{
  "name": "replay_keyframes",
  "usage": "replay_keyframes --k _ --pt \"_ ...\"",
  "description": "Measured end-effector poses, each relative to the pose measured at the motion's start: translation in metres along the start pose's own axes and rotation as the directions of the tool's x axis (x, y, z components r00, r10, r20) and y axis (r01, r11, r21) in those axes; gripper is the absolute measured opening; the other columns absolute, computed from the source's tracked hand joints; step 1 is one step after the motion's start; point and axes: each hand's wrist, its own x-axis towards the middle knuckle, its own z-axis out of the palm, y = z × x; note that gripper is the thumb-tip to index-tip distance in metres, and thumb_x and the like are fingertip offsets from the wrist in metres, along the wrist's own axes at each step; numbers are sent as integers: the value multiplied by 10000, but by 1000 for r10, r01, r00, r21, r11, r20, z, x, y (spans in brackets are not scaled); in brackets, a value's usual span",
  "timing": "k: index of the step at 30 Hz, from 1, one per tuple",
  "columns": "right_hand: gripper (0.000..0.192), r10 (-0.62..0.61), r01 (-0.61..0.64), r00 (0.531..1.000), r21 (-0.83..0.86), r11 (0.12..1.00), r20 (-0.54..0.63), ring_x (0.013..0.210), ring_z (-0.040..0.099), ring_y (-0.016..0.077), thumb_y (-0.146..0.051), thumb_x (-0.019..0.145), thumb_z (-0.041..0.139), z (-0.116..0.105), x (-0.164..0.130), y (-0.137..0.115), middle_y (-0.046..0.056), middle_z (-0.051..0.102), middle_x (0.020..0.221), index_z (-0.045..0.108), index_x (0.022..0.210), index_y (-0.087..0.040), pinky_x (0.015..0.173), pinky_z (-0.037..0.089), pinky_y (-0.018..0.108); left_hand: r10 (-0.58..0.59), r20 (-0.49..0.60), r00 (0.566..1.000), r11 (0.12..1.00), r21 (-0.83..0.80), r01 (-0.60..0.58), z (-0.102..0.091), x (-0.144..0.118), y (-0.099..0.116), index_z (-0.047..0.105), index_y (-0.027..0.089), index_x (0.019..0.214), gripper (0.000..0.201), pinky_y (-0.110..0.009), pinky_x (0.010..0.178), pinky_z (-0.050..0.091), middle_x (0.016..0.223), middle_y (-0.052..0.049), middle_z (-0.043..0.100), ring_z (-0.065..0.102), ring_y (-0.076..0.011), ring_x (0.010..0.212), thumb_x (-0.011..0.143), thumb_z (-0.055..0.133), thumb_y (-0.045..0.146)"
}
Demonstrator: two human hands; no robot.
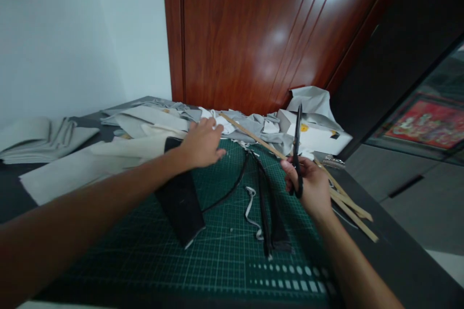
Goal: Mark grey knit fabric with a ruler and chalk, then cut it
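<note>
My right hand (311, 183) grips the handles of black scissors (297, 130), blades closed and pointing up and away. My left hand (203, 144) reaches forward over the far edge of the green cutting mat (217, 260), fingers spread, touching the pale fabric pile there; it holds nothing. A black fabric piece (181, 203) lies under my left forearm. Narrow black strips (270, 212) and a thin black cord (232, 186) lie on the mat between my hands, with a grey-white ribbon scrap (250, 207) beside them.
Grey and cream fabric pieces (137, 125) are heaped at the back and left. Long wooden sticks (340, 195) lie along the right side. A white box (319, 135) stands at the back right by a red-brown wooden door (261, 34). The table edge drops off at the right.
</note>
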Motion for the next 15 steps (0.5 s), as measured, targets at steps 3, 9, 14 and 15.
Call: replay_keyframes --k 3,9,14,15 --pt "530 24 -23 999 -27 999 32 398 520 132 -617 767 836 -12 -3 8 -47 591 527 632 967 -171 391 383 244 27 219 975 999 26 -34 44 -22 30 720 120 991 454 -519 952 528 1068 -187 714 665 -381 1065 836 771 544" --pt "581 55 -55 998 -24 998 4 400 513 141 -668 711 849 -28 -9 17 -49 581 519 634 937 -178 390 388 255 -36 399 916 998 65 11 75 -15 63 617 163 1305 451 -462 942 560 1234 -138 685 685 -270 1096 1007 594 500" --pt "607 35 -35 998 -10 999 -53 411 513 139 -710 720 817 -37 -8 14 -57 571 523 629 952 -181 401 388 253 108 524 845 993 -14 -118 70 2 97 410 187 1542 1106 -497 980 512 1381 -253 629 575 -469 1307 665 836 708" --pt "613 30 -30 998 -12 999 -59 412 515 141 -712 720 816 -40 -9 14 -53 575 522 631 956 -179 402 389 253 146 563 814 988 -42 -149 71 3 103 476 196 1493 1050 -475 951 529 1346 -231 656 607 -456 1269 632 897 624"
